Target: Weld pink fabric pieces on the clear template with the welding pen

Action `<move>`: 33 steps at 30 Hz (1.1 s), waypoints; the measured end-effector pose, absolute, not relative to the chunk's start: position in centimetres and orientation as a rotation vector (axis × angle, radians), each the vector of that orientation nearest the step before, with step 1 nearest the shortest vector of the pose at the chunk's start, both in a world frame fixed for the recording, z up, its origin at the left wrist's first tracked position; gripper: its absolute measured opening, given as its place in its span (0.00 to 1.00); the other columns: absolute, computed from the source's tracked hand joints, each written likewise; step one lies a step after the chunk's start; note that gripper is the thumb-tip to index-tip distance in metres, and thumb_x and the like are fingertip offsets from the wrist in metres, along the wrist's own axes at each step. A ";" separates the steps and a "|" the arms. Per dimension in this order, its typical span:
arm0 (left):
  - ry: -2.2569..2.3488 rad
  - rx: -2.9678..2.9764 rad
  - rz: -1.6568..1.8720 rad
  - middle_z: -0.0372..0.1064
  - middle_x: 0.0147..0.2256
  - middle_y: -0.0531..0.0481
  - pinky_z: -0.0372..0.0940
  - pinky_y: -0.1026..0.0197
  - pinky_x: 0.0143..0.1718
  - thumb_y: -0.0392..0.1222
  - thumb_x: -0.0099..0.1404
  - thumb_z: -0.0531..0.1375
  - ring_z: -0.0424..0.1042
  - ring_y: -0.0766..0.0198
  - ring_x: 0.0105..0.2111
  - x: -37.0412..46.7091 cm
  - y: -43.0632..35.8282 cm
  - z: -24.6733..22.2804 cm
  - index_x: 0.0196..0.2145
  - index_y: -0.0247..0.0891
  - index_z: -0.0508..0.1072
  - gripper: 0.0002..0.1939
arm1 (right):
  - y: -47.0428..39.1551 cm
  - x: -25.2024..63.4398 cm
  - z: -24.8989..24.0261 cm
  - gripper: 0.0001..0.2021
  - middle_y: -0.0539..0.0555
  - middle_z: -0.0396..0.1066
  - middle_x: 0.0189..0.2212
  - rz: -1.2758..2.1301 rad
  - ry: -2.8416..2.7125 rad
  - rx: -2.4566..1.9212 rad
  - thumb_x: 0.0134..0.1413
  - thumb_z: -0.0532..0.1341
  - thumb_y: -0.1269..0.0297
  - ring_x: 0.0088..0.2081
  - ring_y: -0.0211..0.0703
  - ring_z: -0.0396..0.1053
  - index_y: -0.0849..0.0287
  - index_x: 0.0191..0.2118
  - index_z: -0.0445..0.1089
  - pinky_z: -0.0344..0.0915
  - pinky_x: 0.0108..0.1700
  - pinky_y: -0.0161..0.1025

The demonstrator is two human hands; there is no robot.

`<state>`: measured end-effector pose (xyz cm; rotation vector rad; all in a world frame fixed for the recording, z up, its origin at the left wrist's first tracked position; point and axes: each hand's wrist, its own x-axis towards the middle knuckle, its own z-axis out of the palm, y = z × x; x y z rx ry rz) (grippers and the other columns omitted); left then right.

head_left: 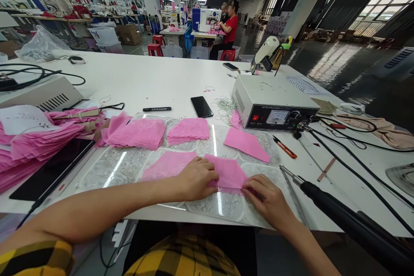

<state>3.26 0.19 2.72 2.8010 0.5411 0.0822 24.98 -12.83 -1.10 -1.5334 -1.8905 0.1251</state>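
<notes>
On a clear plastic template [106, 168], my left hand [198, 177] rests over the left edge of a pink fabric piece [228, 171], its fingers together on the cloth. My right hand [265, 196] pinches the lower right corner of the same piece. A strip of lacy pink fabric shows beneath its lower edge. Left of it lies another pink piece [166, 164], partly behind my left hand. Above are a lace stack [140, 133], a smaller lace stack [189, 130] and a plain pink piece [247, 143].
A grey control box [274, 101] with cables sits at the right, near orange snips [285, 146] and a black-handled tool [339, 217]. A phone [202, 107] and marker [157, 109] lie behind the template. Pink bundles [42, 138] and a black tablet [53, 170] are left.
</notes>
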 end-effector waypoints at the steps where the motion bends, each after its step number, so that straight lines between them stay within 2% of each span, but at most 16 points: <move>1: 0.542 2.806 0.081 0.72 0.35 0.48 0.59 0.56 0.43 0.44 0.62 0.64 0.69 0.59 0.37 3.3 0.1 2.6 0.34 0.39 0.77 0.06 | -12.8 25.0 -1.1 0.07 0.52 0.72 0.29 0.122 -1.892 -1.531 0.61 0.57 0.66 0.33 0.40 0.69 0.54 0.33 0.71 0.68 0.35 0.38; 5: 0.556 2.795 0.080 0.71 0.33 0.50 0.59 0.58 0.42 0.38 0.64 0.61 0.69 0.61 0.35 3.6 0.1 2.4 0.31 0.40 0.77 0.05 | -12.8 25.0 -1.3 0.05 0.51 0.72 0.29 0.101 -1.899 -1.511 0.60 0.58 0.67 0.34 0.39 0.69 0.54 0.33 0.70 0.68 0.36 0.37; 9: 0.576 2.754 0.092 0.72 0.32 0.51 0.59 0.59 0.40 0.36 0.63 0.62 0.69 0.62 0.34 3.7 0.3 2.5 0.31 0.41 0.79 0.06 | -12.9 25.1 -1.1 0.06 0.52 0.72 0.29 0.114 -1.892 -1.516 0.61 0.57 0.66 0.34 0.41 0.69 0.54 0.32 0.70 0.68 0.36 0.38; 13: 0.600 2.704 0.126 0.74 0.31 0.52 0.61 0.61 0.38 0.35 0.62 0.61 0.71 0.63 0.33 3.7 0.5 2.8 0.31 0.41 0.79 0.07 | -13.0 24.3 -0.1 0.03 0.53 0.72 0.33 0.096 -1.861 -1.546 0.58 0.60 0.63 0.36 0.43 0.70 0.54 0.37 0.70 0.69 0.36 0.39; 17: 0.614 2.664 0.159 0.75 0.29 0.52 0.62 0.62 0.36 0.33 0.62 0.59 0.71 0.63 0.32 3.7 0.6 2.9 0.29 0.39 0.78 0.08 | -11.8 21.9 0.7 0.08 0.55 0.71 0.34 -0.061 -1.893 -1.565 0.53 0.64 0.61 0.37 0.46 0.69 0.55 0.40 0.69 0.69 0.38 0.42; 20: 0.626 2.628 0.173 0.75 0.29 0.52 0.62 0.63 0.36 0.32 0.61 0.58 0.71 0.63 0.31 3.7 0.6 2.9 0.29 0.39 0.77 0.09 | -10.9 20.7 0.3 0.03 0.54 0.71 0.32 -0.191 -1.941 -1.589 0.54 0.60 0.67 0.33 0.45 0.67 0.55 0.36 0.69 0.67 0.35 0.42; 22: 0.633 2.590 0.179 0.76 0.29 0.52 0.63 0.63 0.36 0.32 0.61 0.57 0.72 0.63 0.30 3.6 0.7 2.8 0.28 0.39 0.77 0.09 | -10.8 21.3 -0.2 0.06 0.53 0.70 0.30 -0.234 -1.933 -1.601 0.56 0.56 0.71 0.32 0.44 0.67 0.55 0.34 0.69 0.67 0.33 0.41; 30: 0.670 2.269 0.260 0.75 0.28 0.50 0.65 0.58 0.42 0.28 0.54 0.58 0.73 0.59 0.33 3.4 0.5 2.6 0.24 0.37 0.74 0.08 | -9.6 24.4 0.6 0.08 0.52 0.73 0.32 -0.130 -1.815 -1.592 0.59 0.56 0.67 0.31 0.41 0.73 0.52 0.35 0.73 0.70 0.31 0.37; 33: 0.715 2.036 0.305 0.76 0.31 0.49 0.65 0.57 0.44 0.30 0.58 0.56 0.73 0.59 0.35 2.8 1.0 2.9 0.28 0.36 0.74 0.08 | -6.8 22.3 2.1 0.08 0.52 0.73 0.31 -0.059 -1.807 -1.526 0.59 0.56 0.66 0.30 0.39 0.72 0.53 0.35 0.74 0.69 0.30 0.35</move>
